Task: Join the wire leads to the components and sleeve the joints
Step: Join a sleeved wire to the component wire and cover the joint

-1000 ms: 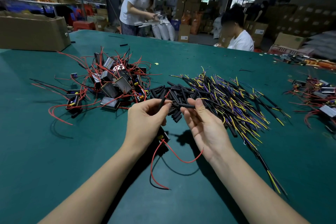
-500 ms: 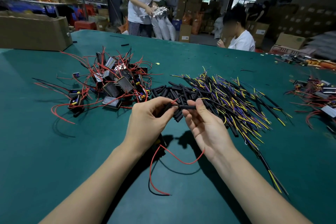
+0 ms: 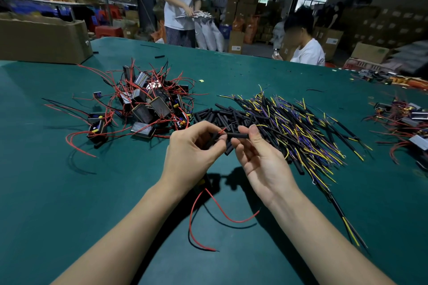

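Just in front of the heap of loose black sleeve tubes (image 3: 222,114), the left hand (image 3: 194,148) is pinching a red lead (image 3: 221,131) and the right hand (image 3: 259,155) is pinching one short black sleeve (image 3: 238,135); sleeving is just beginning, with piles remaining.

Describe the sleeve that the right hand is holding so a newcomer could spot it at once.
Start at the green table, then the loose heap of black sleeves at its middle. Just in front of that heap, the right hand pinches one short black sleeve level at its fingertips, the only one lifted clear of the pile.

Dim overhead light — warped, blurred edges
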